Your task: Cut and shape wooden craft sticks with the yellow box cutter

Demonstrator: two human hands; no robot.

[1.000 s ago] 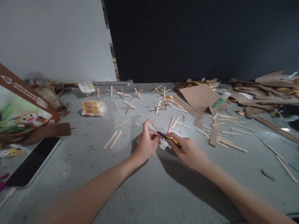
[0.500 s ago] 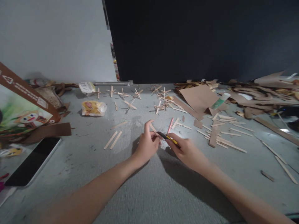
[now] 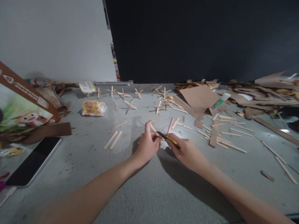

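My left hand (image 3: 147, 143) pinches a small wooden craft stick (image 3: 153, 128) just above the grey table (image 3: 144, 189). My right hand (image 3: 187, 151) is closed round a yellow and black utility knife (image 3: 168, 137), whose tip touches the stick between the two hands. A pink striped straw (image 3: 170, 124) lies on the table just behind the hands. Loose craft sticks (image 3: 223, 135) lie scattered to the right of my right hand.
Two sticks (image 3: 113, 140) lie left of my left hand. Glued stick crosses (image 3: 130, 104) stand at the back. Brown cardboard scraps (image 3: 201, 98) and a green glue stick (image 3: 220, 100) sit at back right. A phone (image 3: 32, 161), a printed box (image 3: 21, 107) and a snack packet (image 3: 93, 108) are at left.
Both hands stay in nearly the same spot with the stick and knife. The left forefinger has shifted slightly right.
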